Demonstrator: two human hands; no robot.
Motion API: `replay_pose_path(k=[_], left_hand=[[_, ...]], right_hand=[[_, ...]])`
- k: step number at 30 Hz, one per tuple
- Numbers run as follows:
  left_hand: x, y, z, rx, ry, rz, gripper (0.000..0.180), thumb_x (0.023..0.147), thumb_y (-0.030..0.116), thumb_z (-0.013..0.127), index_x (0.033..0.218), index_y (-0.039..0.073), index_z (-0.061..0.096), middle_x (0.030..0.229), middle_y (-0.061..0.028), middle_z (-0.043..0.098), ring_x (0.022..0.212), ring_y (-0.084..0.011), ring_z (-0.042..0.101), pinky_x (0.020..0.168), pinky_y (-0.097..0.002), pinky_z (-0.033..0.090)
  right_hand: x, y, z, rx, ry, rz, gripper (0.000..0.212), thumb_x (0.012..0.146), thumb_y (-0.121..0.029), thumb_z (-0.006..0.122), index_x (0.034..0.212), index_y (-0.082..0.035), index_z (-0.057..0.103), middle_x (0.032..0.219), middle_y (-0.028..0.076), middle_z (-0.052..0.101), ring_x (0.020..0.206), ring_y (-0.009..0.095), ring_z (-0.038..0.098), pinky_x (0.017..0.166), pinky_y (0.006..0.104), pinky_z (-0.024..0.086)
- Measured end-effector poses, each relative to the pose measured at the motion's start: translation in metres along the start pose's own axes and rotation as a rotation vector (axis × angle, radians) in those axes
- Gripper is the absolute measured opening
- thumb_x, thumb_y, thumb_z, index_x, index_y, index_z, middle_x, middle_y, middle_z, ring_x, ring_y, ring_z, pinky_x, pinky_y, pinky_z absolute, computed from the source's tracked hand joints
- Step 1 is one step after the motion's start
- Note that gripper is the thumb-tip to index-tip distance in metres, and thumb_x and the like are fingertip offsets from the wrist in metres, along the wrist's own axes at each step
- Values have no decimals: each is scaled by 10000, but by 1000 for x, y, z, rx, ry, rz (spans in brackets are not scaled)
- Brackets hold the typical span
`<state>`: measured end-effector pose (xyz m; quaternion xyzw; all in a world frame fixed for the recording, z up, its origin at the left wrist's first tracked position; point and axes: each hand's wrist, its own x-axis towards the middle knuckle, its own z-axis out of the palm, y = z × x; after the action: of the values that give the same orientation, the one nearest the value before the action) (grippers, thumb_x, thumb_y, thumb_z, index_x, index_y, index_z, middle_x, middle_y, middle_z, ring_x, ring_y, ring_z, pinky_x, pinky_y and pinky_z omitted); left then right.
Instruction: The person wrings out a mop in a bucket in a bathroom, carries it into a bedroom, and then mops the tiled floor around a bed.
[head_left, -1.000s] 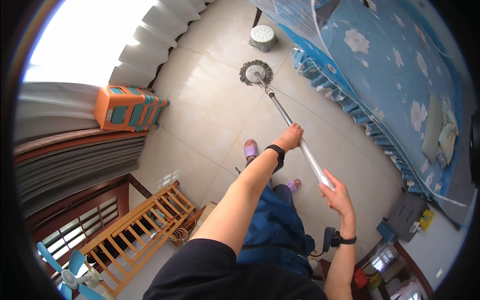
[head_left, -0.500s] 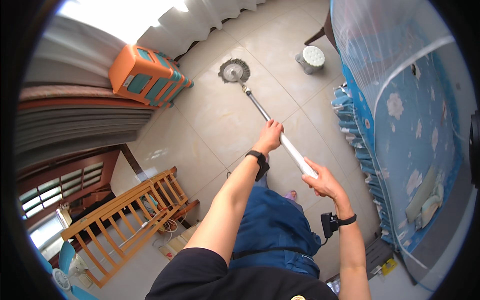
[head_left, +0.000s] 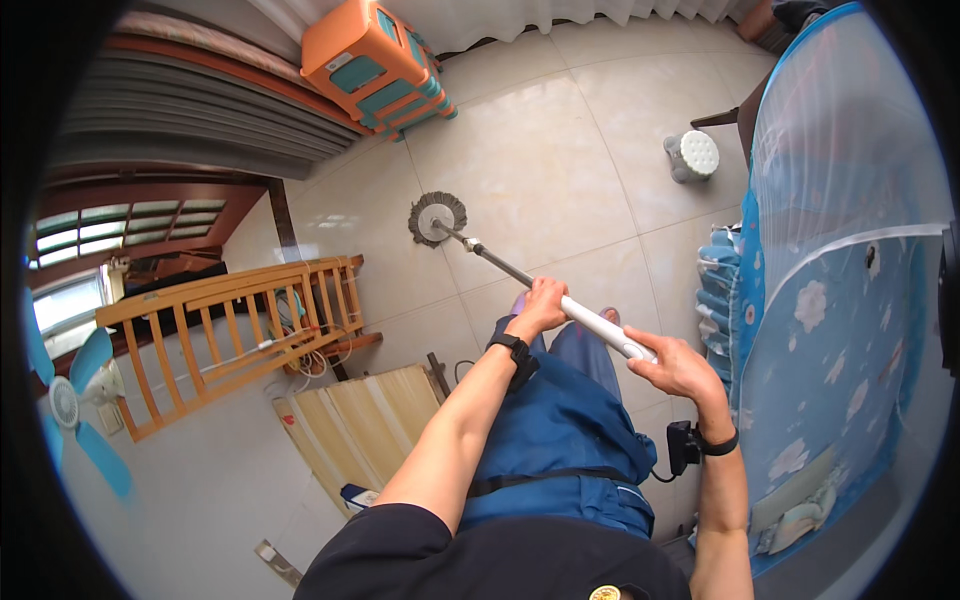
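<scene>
A mop with a white grip and grey metal pole [head_left: 505, 267] slants across the view. Its round mop head [head_left: 437, 218], fringed in grey around a pale disc, lies on the tiled floor left of centre. My left hand [head_left: 541, 304] is closed around the pole where metal meets white grip. Farther back, my right hand [head_left: 675, 364] wraps the end of the white grip, its thumb stretched along the top. Black bands circle both wrists, and a small black box sits on the right one.
Orange and teal stacked stools [head_left: 375, 70] stand at the far left by curtains. A small white-topped stool [head_left: 692, 156] is at the far right. A netted bed [head_left: 800, 330] fills the right side. At left are a wooden rail [head_left: 235, 330], cables and a blue fan [head_left: 75, 400].
The mop head has moved left and nearer to me across the floor. My body has turned, so the stools and bed appear shifted right.
</scene>
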<state>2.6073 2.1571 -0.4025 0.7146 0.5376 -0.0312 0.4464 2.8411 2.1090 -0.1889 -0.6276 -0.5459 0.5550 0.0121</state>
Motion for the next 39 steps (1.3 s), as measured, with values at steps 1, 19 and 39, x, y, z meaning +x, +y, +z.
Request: replay_pose_path(k=[1,19,39], left_hand=[[1,11,9,-5,-14,8,331,659,280,750,897,84,628,1005,-143,570,1106,-357,446,864,-496,427],[73,260,150,99,-185,525,211,694,148,709,865,71,614,957,-99,600,1018,-315,504,754,-517,471],[153,88,-35,16,109,270,360,658,175,753,961,87,579,1124,-99,528,1282,-318,364,859,-553,436]], right_hand=[[-9,6,-9,-30,14,24,498,792,-260,642,1262,-120,552,871,202,655,730,331,633,686,377,489],[-196,123,-68,490,478,444,458,853,-193,624,1290,-82,540,756,37,625,619,71,525,565,233,440],[28,-27,-89,320,-18,294,734,760,-142,619,1436,-131,334,620,9,501,411,86,423,383,250,363]])
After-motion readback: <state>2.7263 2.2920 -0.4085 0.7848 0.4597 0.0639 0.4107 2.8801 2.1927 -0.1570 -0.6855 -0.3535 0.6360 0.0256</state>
